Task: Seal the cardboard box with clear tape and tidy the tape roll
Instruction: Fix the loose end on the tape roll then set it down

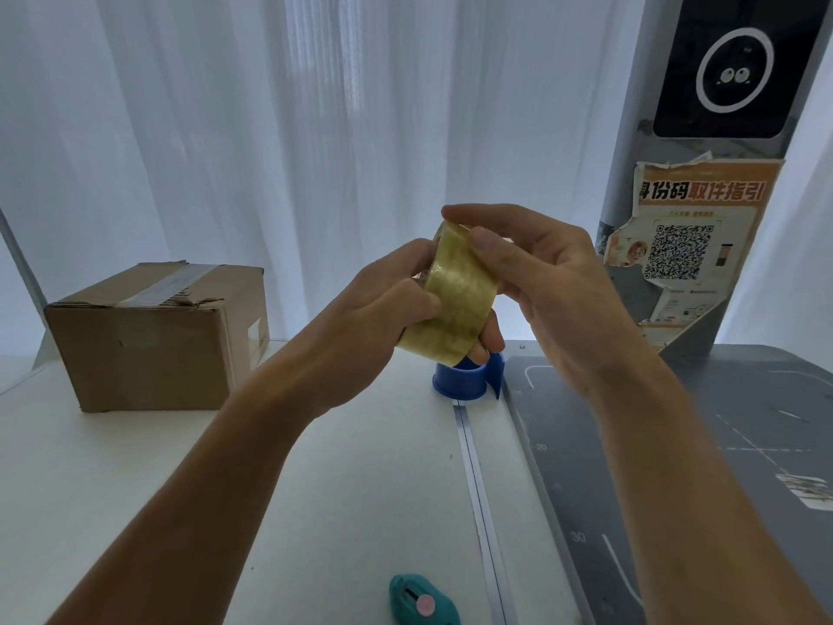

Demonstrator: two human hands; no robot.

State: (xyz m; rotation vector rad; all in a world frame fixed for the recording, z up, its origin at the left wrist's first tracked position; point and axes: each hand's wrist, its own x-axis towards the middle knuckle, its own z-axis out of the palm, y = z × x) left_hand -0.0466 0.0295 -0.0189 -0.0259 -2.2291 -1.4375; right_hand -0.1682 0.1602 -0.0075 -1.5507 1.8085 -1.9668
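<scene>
Teal cutter (423, 599) cut off by bottom edge

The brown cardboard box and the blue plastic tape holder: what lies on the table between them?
In the head view, only bare white table separates the brown cardboard box from the blue plastic tape holder; the left forearm crosses above it.

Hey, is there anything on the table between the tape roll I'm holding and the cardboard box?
Nothing visible. The tape roll is held above the table in the left hand and right hand; the cardboard box sits to the left, with only bare tabletop between. The blue dispenser sits below the roll, off that path.
</scene>
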